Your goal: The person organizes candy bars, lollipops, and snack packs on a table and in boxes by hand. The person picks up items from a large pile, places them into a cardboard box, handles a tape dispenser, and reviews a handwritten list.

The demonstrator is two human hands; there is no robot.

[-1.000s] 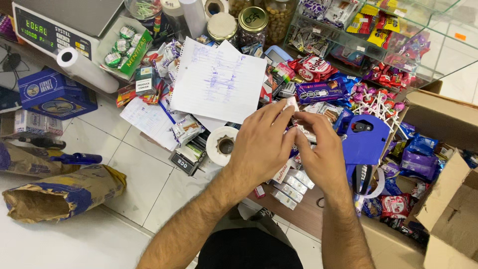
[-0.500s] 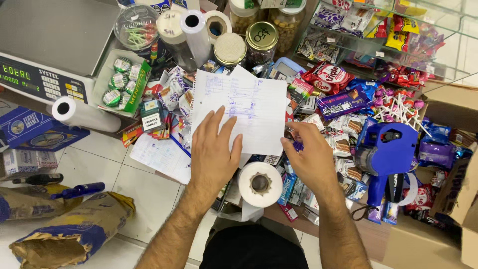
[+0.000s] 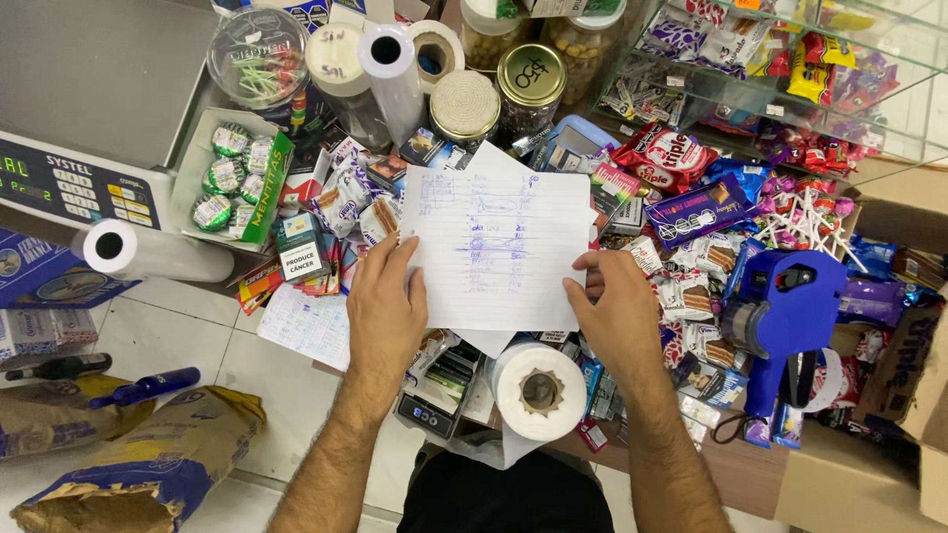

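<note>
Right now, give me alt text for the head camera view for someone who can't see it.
Both hands, left hand and right hand, hold a white lined handwritten paper sheet over a shop counter crowded with sweets, beside a blue plastic price-label gun and a white paper roll.

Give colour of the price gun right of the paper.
Blue price gun, black parts; head view.

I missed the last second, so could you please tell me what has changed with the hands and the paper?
The left hand and right hand, bunched together over the sweets a second ago, have moved apart and taken the lined sheet by its lower edges, one hand on each side. The white paper roll, blue label gun and jars stayed put.
</note>
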